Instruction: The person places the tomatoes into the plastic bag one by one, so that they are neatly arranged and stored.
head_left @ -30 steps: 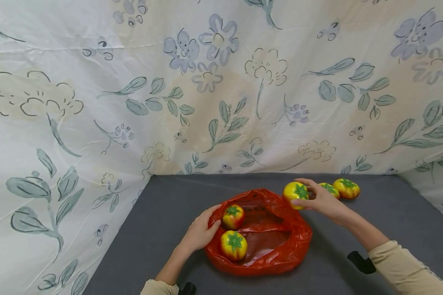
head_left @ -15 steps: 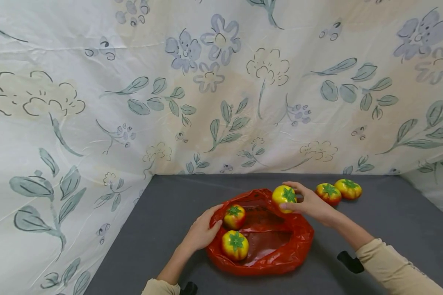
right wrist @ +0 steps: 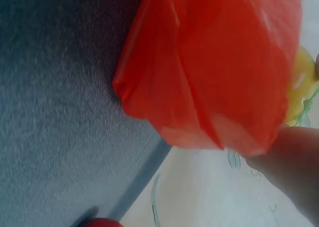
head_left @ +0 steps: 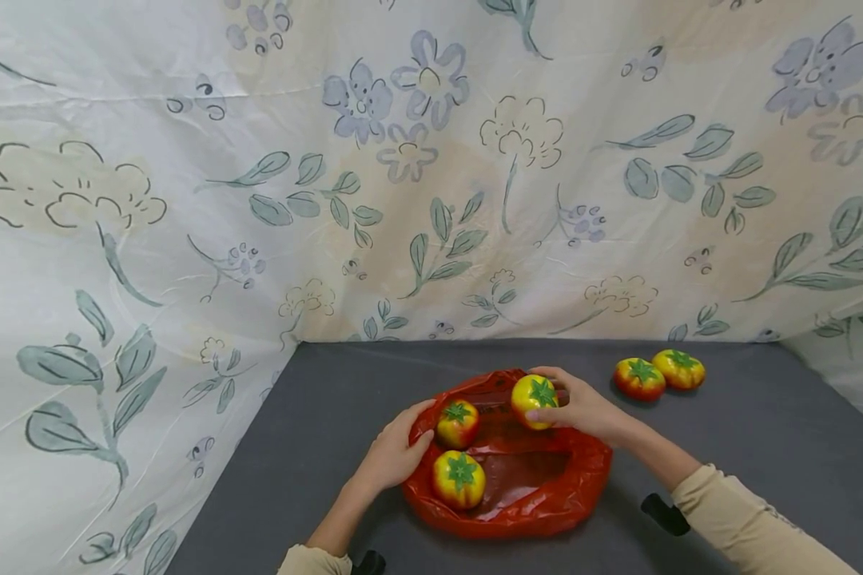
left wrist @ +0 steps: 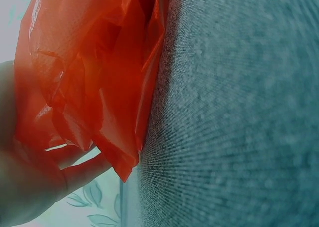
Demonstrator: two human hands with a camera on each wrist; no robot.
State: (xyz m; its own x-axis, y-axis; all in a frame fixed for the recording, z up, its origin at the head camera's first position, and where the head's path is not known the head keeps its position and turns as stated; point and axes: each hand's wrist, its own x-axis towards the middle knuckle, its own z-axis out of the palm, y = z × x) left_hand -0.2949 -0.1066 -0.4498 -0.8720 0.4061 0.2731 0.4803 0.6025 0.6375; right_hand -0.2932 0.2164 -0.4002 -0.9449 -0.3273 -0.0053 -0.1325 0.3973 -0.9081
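A red plastic bag (head_left: 518, 519) stands wide-mouthed on the dark table, its rim rolled outward. Inside, along its left side, are two glossy yellow-and-red tomatoes with green star-shaped tops, a rear tomato (head_left: 458, 425) and a front tomato (head_left: 459, 481). My left hand (head_left: 394, 449) grips the bag's left rim, thumb inside and fingers outside; in the left wrist view the bag (left wrist: 89, 77) covers part of those fingers. Over the bag's back right part, my right hand (head_left: 582, 407) holds a yellow tomato (head_left: 534, 402) between thumb and fingers. The bag (right wrist: 214, 72) fills much of the right wrist view.
Two more tomatoes sit at the back right of the table, a redder tomato (head_left: 640, 379) and a yellower tomato (head_left: 679, 369) side by side. A floral cloth (head_left: 431, 239) hangs behind and at the sides. The dark tabletop (head_left: 273, 479) extends around the bag.
My right hand has carried the yellow tomato leftward and slightly down, from beside the bag's right rim to over its opening. The left hand keeps its place on the rim.
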